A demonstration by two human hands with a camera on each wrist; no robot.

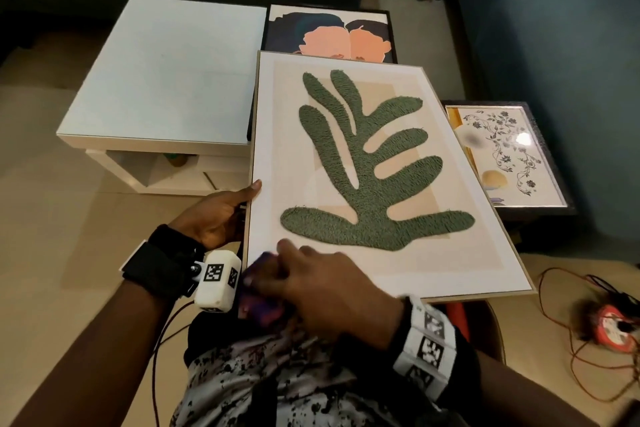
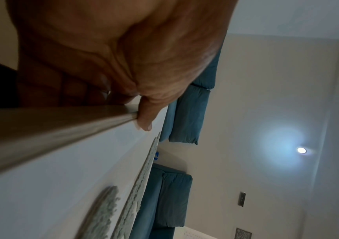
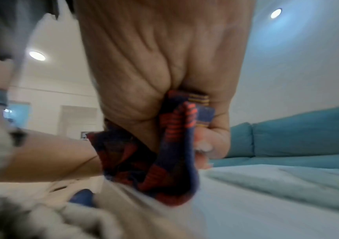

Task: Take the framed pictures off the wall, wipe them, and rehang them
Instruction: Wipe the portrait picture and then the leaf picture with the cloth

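Note:
A large framed picture (image 1: 367, 163) with a green leaf shape on white lies tilted across my lap, its far end over the other pictures. My left hand (image 1: 221, 218) grips its left edge, thumb on the front; the left wrist view shows the thumb (image 2: 144, 119) over the wooden frame edge (image 2: 62, 129). My right hand (image 1: 322, 274) holds a bunched blue and red cloth (image 1: 259, 295) at the picture's near left corner. In the right wrist view the cloth (image 3: 164, 153) hangs from the curled fingers onto the white surface.
A picture of two faces (image 1: 329, 35) lies beyond the leaf picture, and a floral one in a dark frame (image 1: 509, 156) lies to its right. A white low table (image 1: 166, 80) stands at the left. Blue sofas surround the area. Orange cables and a socket (image 1: 609, 322) lie on the floor at right.

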